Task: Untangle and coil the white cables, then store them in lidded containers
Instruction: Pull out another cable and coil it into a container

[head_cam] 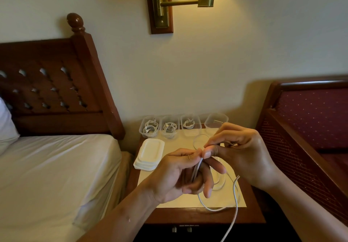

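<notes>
Above the nightstand [243, 211], left hand [180, 174] pinches doubled white cable [196, 168] between thumb and forefinger; right hand [239, 151] pinches it at the top. Loose end trails off the front edge.

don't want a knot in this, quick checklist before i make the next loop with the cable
1. Grip: ok, left hand and right hand both pinch the cable.
2. Cable coiled: not ok, tail hangs past the table front.
3. Rightmost container free: cannot tell, partly hidden.
4. Lids nearby: ok, stacked on the table's left.
5. Three filled containers lidded: not ok.
</notes>
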